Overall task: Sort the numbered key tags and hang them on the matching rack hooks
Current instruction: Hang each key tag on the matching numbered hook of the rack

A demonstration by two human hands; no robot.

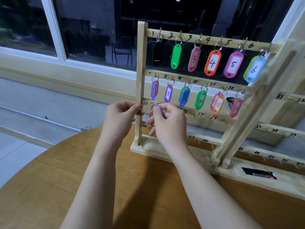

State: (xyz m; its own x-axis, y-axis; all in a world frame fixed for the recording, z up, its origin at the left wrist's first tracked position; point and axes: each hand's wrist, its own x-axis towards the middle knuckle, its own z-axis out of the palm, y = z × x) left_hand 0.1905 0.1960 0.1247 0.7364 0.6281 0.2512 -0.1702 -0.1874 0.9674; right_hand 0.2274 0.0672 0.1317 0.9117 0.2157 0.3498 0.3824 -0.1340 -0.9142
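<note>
A wooden rack (140,80) stands on a round surface (82,179). Its top two rows are full of tags, up to number 12. The third row starts at 13, by the left post.

The right hand (166,123) pinches a purple tag (159,110) between the thumb and first fingers. The tag is right at the left end of the third row, near the hooks for 13 and 14. Its ring (152,105) sits up and to the left of the fingers, close to the bar. The long side of the tag slants down to the right, into the hand. A pink tag (151,114) seems to hang just behind it, mostly hidden.

The left hand (123,115) is beside the post. Its fingers are curled and the thumb and first finger touch the post at the third bar, as if to hold the rack steady.

The right hand is the nearer one to the hook. I think the ring must go up and over the hook tip next. I cannot read the number on the purple tag.
</note>
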